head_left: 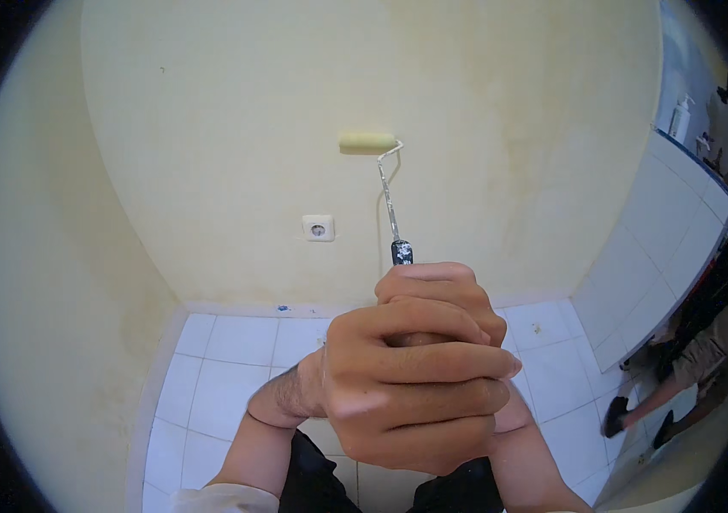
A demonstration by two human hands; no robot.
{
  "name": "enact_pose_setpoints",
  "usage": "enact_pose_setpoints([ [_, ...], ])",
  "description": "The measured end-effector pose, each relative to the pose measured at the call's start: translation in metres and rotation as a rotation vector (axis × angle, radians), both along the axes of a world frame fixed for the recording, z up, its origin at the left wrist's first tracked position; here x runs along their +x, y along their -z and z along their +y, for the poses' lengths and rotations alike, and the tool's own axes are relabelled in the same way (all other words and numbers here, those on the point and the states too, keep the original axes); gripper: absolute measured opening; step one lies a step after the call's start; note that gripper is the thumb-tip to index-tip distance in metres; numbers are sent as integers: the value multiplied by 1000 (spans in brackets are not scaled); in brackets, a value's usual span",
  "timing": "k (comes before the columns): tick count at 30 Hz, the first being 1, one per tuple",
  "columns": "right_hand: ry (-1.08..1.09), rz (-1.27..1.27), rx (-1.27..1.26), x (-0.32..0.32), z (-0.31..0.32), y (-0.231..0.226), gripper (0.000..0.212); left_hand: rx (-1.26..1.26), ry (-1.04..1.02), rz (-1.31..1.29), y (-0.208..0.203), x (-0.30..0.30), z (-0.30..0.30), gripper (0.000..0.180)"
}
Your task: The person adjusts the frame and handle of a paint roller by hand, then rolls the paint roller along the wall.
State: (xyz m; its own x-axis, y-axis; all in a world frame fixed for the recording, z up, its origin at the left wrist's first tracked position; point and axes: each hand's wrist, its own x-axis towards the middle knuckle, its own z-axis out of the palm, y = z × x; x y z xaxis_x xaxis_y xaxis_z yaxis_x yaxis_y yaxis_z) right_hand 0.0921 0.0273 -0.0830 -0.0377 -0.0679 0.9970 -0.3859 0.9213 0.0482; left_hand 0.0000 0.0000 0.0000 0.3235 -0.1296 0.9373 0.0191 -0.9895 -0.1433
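Note:
Both fists are stacked on the handle of a paint roller (388, 198) held out in front of me. My right hand (458, 285) is closed around it just below the dark, paint-spotted top of the grip. Nearer to me, my left hand (415, 380) wraps over the lower part, its fingers pointing right and hiding the rest of the handle. The speckled metal rod rises to a pale yellow roller sleeve (367, 142), which lies level against the cream wall (253, 145). Patches of that wall look darker yellow.
A white socket (318, 228) sits on the wall, left of the rod. White floor tiles (231, 342) run below, with small paint spots by the skirting. At right, a tiled counter (668, 214) bears a pump bottle (680, 118); another person (715, 342) is beside it.

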Motion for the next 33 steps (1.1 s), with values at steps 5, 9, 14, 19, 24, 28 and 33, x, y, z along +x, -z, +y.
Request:
enact_pose_setpoints([
  [5,71,-121,48,7,45,-50,14,29,8,-62,-3,6,-3,17],
  [9,85,-174,50,6,57,-56,15,27,18,-38,-19,7,4,14],
  [14,195,-171,-47,8,113,-52,15,9,38,4,-37,5,46,13],
  [19,300,-143,-117,5,177,-12,16,-68,37,30,-6,-7,108,13],
  [24,327,-110,-207,4,208,26,17,-130,8,2,20,-4,148,8],
  [28,331,-77,-285,8,227,55,18,-204,25,-62,43,4,171,7],
  [33,274,-21,-408,-1,249,89,19,-365,-43,16,70,-5,198,12],
])
